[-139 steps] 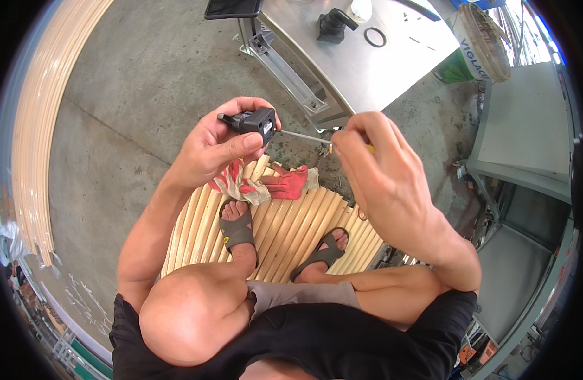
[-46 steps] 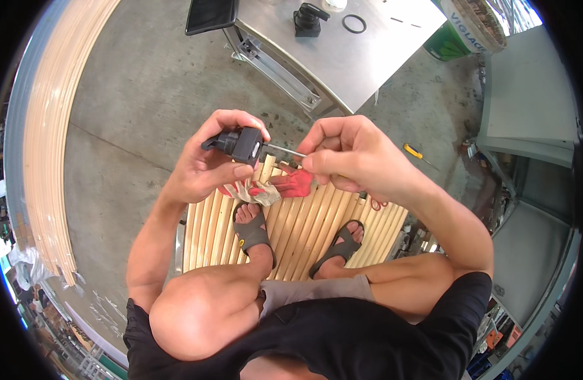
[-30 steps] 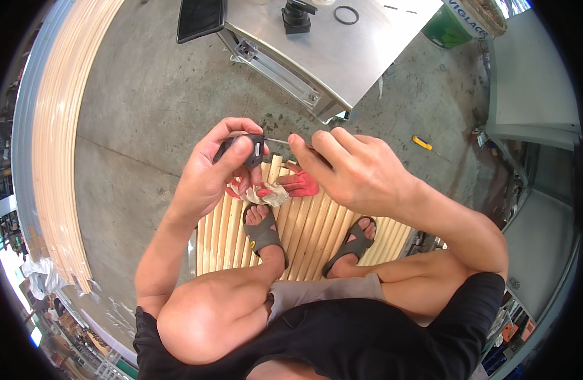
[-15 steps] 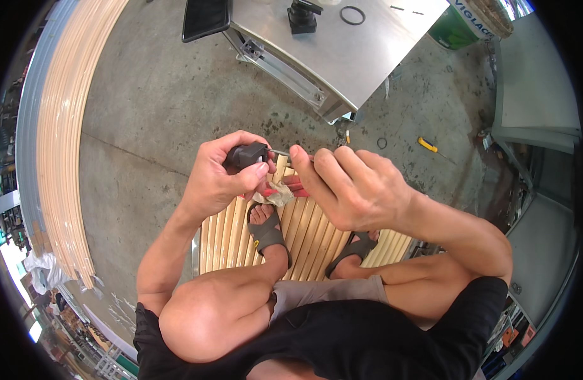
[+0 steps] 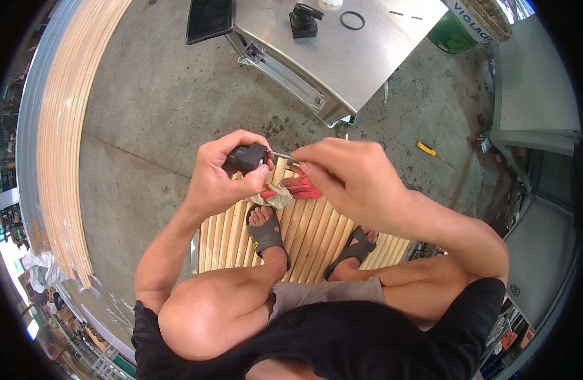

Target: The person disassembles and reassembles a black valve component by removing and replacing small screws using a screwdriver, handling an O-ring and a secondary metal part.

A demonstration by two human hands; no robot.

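Observation:
My left hand (image 5: 218,174) is closed round a small black plastic part (image 5: 250,157), block-shaped at one end and rounded at the other. In my right hand (image 5: 355,177), pinched between thumb and fingers, is a thin metal-shafted tool (image 5: 281,155). Its tip meets the right side of the black part; whether it sits inside a hole I cannot tell. My fingers hide the tool's other end. Below the hands lie a red glove (image 5: 302,186) and a crumpled pale cloth (image 5: 275,196) on the wooden slats (image 5: 304,237).
Ahead stands a metal table (image 5: 367,60) bearing a black switch-like part (image 5: 304,22), a black ring (image 5: 352,20) and a dark tablet-like device (image 5: 209,20). A yellow-handled screwdriver (image 5: 426,148) lies on the floor. A green-and-white bucket (image 5: 459,28) stands far right; long strips (image 5: 66,126) line the left.
My right hand has rolled over and its fingers have drawn together round the tool, uncovering more of the red glove. The left hand and black part stay nearly still.

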